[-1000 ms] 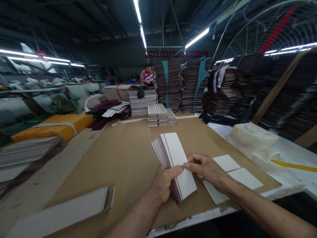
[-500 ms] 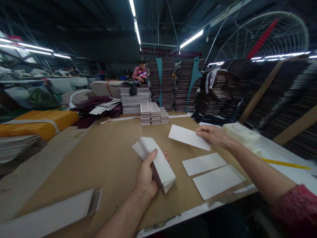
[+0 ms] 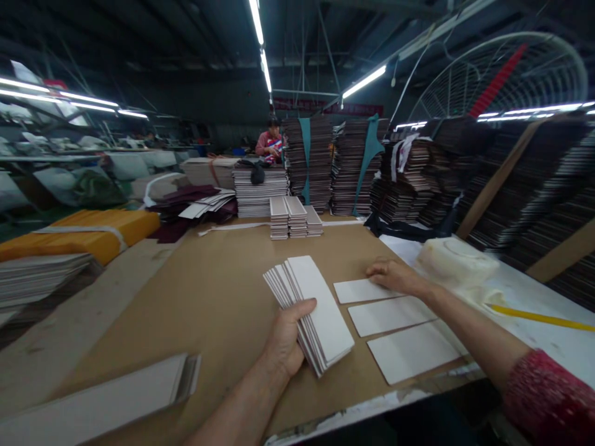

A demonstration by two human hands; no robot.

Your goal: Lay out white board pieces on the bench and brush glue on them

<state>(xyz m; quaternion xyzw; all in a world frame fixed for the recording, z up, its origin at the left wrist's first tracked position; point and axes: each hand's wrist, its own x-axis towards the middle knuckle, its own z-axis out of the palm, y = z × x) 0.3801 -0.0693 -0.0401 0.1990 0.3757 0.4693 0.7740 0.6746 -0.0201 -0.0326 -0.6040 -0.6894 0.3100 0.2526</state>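
The left hand [image 3: 285,339] grips a fanned card stack [image 3: 323,310], thumb pressed on top. The right hand [image 3: 394,276], arm outstretched, curls its fingers over a loose card [image 3: 356,292] (pinching or not, I cannot tell); airborne earlier, that card now lies on the table [image 3: 223,297] beside 2 others [image 3: 388,317].

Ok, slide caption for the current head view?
Left hand holding a fanned stack of pale cards; right hand at the farthest of three cards laid out on a brown work surface.
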